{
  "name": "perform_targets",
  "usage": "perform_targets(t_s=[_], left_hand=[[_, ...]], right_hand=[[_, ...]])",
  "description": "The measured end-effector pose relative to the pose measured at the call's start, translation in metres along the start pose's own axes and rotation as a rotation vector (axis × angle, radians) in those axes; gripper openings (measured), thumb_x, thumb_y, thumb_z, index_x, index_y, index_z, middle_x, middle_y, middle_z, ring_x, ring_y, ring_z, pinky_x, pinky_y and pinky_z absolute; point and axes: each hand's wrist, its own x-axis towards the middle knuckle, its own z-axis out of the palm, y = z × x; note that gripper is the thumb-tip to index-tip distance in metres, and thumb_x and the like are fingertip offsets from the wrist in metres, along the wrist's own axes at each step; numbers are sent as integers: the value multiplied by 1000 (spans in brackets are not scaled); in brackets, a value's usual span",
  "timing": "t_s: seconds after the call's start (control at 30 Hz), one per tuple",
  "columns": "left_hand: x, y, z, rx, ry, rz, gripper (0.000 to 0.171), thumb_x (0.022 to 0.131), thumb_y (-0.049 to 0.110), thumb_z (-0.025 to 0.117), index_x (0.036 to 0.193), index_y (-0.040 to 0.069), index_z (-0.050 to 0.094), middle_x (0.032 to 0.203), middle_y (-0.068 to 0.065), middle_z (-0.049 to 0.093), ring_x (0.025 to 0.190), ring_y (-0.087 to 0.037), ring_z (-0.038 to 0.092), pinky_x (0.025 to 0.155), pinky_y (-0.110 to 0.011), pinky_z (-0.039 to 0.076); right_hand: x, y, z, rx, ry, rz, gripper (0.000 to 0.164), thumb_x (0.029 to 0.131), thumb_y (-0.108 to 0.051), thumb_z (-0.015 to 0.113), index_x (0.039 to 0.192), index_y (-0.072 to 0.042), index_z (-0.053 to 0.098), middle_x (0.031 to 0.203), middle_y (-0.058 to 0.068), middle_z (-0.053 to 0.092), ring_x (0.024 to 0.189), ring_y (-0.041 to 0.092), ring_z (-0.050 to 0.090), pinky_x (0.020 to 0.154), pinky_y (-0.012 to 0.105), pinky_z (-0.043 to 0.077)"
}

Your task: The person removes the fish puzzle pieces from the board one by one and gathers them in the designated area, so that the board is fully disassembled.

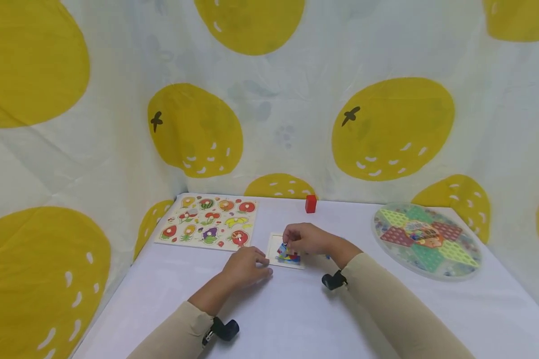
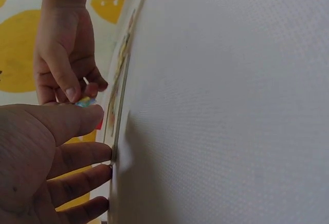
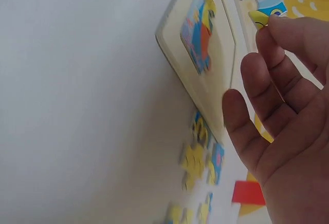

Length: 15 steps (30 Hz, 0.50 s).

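Note:
A small pale wooden jigsaw tray (image 1: 273, 244) lies on the white table, with joined colourful pieces (image 3: 198, 34) along one side of it. Over the tray, my right hand (image 1: 307, 239) pinches a blue and yellow jigsaw piece (image 3: 267, 0) with a red crab printed on it, between thumb and index finger. My left hand (image 1: 247, 267) rests at the tray's near left edge, thumb and fingers extended, fingertips right at the rim. Several loose jigsaw pieces (image 3: 194, 160) lie beside the tray, mostly hidden behind the right hand in the head view.
At the back left lies a fruit peg puzzle board (image 1: 184, 244). A red block (image 1: 311, 204) stands behind the tray. To the right is a round game board (image 1: 426, 234) with a coloured star, under clear plastic. A curtain with yellow fruit prints (image 1: 393, 129) encloses the table.

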Motion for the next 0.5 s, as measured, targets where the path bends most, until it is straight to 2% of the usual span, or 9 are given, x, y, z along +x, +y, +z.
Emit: perform_targets(t_s=[0.13,0.33,0.5], left_hand=[[-1,1,2,39,31,4,31,92,37,85,112,14,85,119,-2,74,122,-28,65,104,-52,51],[-1,7,6,116,77,34,32,92,40,85,114,17,85,120,-2,74,121,-27,64,105,-52,50],[0,12,11,154,86,76,36,91,41,85,119,18,84,122,-3,73,121,-27,63,104,-51,49]], right_hand=[[-5,9,-9,-19,13,-5,8,103,-14,72,105,-20,69,97,-2,70,97,20,62,88,34,55],[-22,25,-24,-55,5,51,6,102,-14,72,104,-19,70,95,0,67,96,20,61,85,34,56],[-39,35,-31,-74,-1,92,6,101,-14,72,103,-20,71,94,1,66,93,21,61,80,34,55]])
